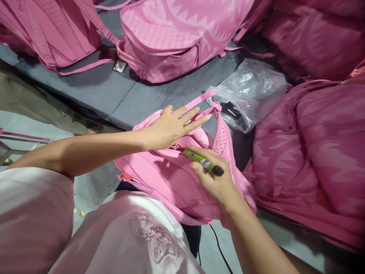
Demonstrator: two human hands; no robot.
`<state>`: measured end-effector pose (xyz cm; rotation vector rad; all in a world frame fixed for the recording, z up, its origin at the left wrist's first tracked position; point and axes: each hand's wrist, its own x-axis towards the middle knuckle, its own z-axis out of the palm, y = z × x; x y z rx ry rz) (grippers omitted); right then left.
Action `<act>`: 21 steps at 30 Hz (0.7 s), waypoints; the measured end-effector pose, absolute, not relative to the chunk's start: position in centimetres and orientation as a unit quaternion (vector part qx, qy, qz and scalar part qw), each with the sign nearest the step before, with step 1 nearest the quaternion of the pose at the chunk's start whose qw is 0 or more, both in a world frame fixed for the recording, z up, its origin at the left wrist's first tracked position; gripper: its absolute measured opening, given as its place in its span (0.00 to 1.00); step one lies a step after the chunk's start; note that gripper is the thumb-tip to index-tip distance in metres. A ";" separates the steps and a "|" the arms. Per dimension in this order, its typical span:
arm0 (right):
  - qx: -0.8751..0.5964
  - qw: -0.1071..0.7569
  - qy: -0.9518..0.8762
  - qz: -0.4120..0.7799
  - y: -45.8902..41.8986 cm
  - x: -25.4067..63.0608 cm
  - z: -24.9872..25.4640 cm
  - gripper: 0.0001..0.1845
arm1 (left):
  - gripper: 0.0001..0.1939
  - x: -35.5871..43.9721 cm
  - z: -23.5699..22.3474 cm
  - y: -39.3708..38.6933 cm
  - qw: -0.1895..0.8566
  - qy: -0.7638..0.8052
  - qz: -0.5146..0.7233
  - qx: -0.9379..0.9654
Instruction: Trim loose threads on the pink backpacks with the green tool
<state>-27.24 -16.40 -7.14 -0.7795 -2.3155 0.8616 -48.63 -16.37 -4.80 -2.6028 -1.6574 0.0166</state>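
Observation:
A pink backpack (182, 190) lies in front of me with its dotted back panel and straps facing up. My left hand (171, 127) rests over its upper part, palm down with the fingers spread. In my right hand (215, 175) is a short, thick green stick-shaped tool (202, 161) with a printed pattern and a black end. Its other end points at the bag near my left thumb, and that tip is too small to make out. One pink strap (199, 99) stretches from the bag toward a clear plastic bag.
Another pink backpack (165, 45) lies on the grey table (122, 89), with a further one (65, 30) at the left. More pink bags (310, 160) are piled on the right. The crumpled clear plastic bag (253, 87) holds dark items. A black cable (219, 243) hangs below.

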 end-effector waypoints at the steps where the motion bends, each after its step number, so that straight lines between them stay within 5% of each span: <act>1: -0.296 0.272 -0.857 0.323 -16.3 -27.4 -7.1 0.16 | 0.47 -48.6 -4.7 -16.3 0.024 -0.537 0.006 -0.843; 8: -0.307 0.251 -0.854 0.337 -15.1 -27.7 -6.6 0.08 | 0.43 -48.7 -4.6 -15.9 0.005 -0.548 0.027 -0.836; 21: -0.253 0.142 -0.905 0.312 -13.2 -27.6 -4.8 0.11 | 0.46 -48.5 -5.0 -15.7 -0.019 -0.600 0.010 -0.799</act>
